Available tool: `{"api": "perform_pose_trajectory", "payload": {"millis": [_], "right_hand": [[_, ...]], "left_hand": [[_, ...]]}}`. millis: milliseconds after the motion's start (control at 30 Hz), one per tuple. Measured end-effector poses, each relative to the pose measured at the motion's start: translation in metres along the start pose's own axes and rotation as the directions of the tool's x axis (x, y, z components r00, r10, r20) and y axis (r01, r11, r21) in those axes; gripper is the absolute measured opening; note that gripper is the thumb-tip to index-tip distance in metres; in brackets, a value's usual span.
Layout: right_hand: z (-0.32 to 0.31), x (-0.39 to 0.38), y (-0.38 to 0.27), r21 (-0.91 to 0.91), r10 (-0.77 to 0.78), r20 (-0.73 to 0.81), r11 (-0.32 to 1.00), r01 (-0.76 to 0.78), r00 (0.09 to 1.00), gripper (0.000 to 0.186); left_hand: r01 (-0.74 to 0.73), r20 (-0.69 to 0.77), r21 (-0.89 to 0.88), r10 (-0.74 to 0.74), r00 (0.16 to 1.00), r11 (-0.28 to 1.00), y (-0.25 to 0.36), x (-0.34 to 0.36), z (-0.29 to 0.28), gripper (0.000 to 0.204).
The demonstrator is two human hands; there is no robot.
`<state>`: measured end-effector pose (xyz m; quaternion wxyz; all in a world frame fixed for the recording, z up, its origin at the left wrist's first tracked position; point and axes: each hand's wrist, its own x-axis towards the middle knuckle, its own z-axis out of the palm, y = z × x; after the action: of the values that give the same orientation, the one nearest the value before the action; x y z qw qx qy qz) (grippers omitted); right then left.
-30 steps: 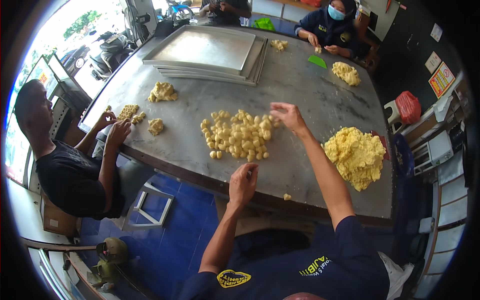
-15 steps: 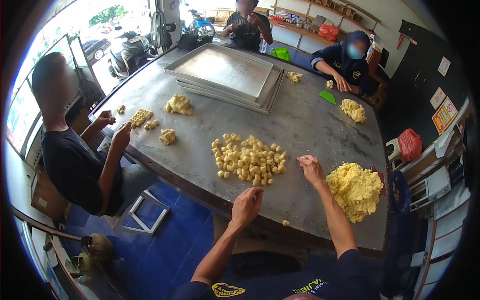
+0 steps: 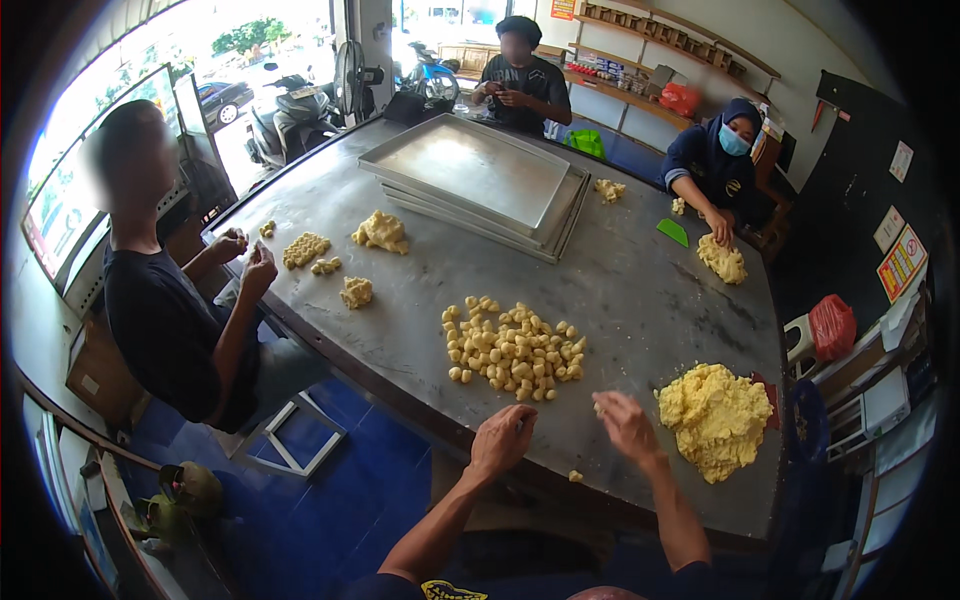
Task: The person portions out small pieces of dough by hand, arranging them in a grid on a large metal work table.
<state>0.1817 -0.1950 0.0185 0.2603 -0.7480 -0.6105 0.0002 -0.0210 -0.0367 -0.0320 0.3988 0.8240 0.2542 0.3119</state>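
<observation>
My left hand (image 3: pixel 503 440) is curled closed near the table's front edge, just in front of a heap of small pale-yellow dough balls (image 3: pixel 515 350). What its fingers hold, if anything, is hidden. To its right, my right hand (image 3: pixel 627 425) hovers above the metal table (image 3: pixel 620 300), slightly smeared by motion. Its fingers are bent together, with a pale speck at the tips that I cannot make out. Right of that hand lies a large crumbly mound of yellow dough (image 3: pixel 715 420). A small dough scrap (image 3: pixel 575 477) lies between my forearms.
Stacked metal trays (image 3: pixel 470 170) stand at the table's far side. A person at left (image 3: pixel 150 290) handles small dough pieces beside several lumps (image 3: pixel 380 231). Another person (image 3: pixel 715 160) touches a dough lump (image 3: pixel 721 260) near a green scraper (image 3: pixel 673 232). A third person (image 3: pixel 518 85) stands behind the trays.
My right hand has moved down toward me, away from beside the dough balls. My left hand stays near the front edge. The masked person at right now reaches onto the dough lump. The whole view has shifted.
</observation>
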Motion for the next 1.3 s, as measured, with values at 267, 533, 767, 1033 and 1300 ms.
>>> {"api": "perform_pose_trajectory", "payload": {"millis": [267, 533, 767, 1033, 1300], "right_hand": [[0.01, -0.045, -0.031, 0.226, -0.172, 0.172, 0.965, 0.131, 0.97, 0.041], [0.005, -0.023, 0.006, 0.086, -0.006, 0.079, 0.996, -0.001, 0.997, 0.04], [0.016, 0.024, 0.095, -0.017, 0.204, -0.162, 0.978, -0.21, 0.965, 0.031], [0.002, 0.028, 0.118, 0.153, 0.336, -0.34, 0.941, -0.301, 0.878, 0.016], [0.013, 0.021, 0.088, 0.241, 0.321, -0.208, 0.932, -0.27, 0.924, 0.019]], "left_hand": [[-0.011, -0.003, 0.007, 0.011, 1.0, 1.0, 0.0, -0.001, 0.004, 0.013], [-0.02, 0.004, -0.009, 0.02, 1.0, 1.0, 0.004, -0.001, 0.0, 0.012], [0.015, 0.006, 0.003, -0.015, 1.0, 1.0, 0.001, 0.0, 0.003, 0.013], [-0.009, 0.002, 0.007, 0.009, 1.0, 1.0, 0.001, -0.001, 0.002, 0.013], [-0.051, -0.045, 0.032, 0.053, 0.998, 0.998, 0.0, -0.002, -0.001, 0.012]]}}
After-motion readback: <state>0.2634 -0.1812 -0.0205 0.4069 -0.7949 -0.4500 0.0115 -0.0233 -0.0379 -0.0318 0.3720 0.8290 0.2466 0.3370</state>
